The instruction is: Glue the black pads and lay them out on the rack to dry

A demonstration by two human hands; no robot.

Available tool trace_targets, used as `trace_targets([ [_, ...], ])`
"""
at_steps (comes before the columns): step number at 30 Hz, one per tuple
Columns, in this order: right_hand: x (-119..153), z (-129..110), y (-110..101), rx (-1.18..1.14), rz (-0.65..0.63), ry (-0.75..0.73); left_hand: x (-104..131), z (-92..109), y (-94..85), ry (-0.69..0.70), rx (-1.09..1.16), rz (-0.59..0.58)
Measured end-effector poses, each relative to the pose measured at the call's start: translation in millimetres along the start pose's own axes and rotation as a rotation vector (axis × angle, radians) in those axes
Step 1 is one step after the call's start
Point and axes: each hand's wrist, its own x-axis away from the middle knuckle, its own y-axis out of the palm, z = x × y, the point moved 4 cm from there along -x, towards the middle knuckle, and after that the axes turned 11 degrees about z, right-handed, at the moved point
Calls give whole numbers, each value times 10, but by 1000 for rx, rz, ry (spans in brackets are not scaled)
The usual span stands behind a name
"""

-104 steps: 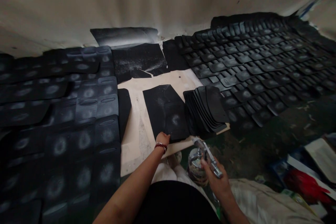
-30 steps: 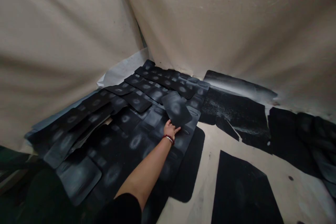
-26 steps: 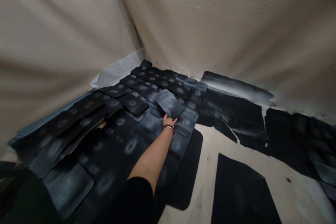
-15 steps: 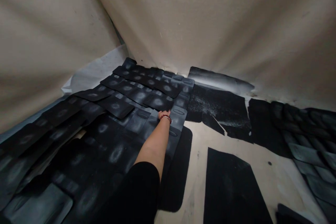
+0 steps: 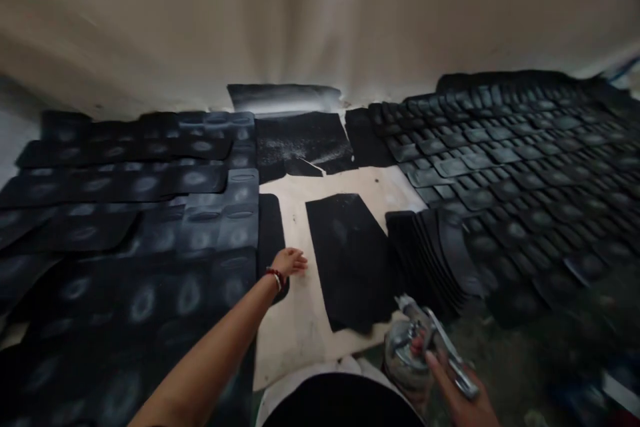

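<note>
**Left hand stretched over a pale board, right hand gripping a spray gun**

At the lower right of the frame, the right hand (image 5: 470, 403) is clamped around a metal spray gun (image 5: 447, 345), its nozzle pointing toward the upper left. A rounded, smeared metal cup (image 5: 404, 345) hangs under the gun; its contents are hidden from view.

Left of center, the left hand (image 5: 290, 263) reaches in from the bottom, fingers extended and uncurled, a bracelet (image 5: 275, 275) at the wrist. It is over the pale board (image 5: 295, 327), near the edge of a narrow black piece (image 5: 271, 227).

A large black sheet (image 5: 350, 253) with a slanted upper-right corner lies at center. Pale strips of board show along its left side and above it. Its right edge meets a fanned stack of black pieces (image 5: 425, 257). Overlapping black panels (image 5: 195, 233) cover the left of the frame; rows of smaller overlapping pieces (image 5: 525, 180) fill the right. Beige sheeting (image 5: 300, 20) closes off the top.
</note>
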Motion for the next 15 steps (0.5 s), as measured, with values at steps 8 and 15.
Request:
trace_targets([
  [8, 156, 331, -259, -300, -52, 36, 939, -792, 1318, 354, -925, 77],
  [15, 256, 547, -457, -289, -65, 23, 1007, -757, 1078, 387, -1084, 264],
])
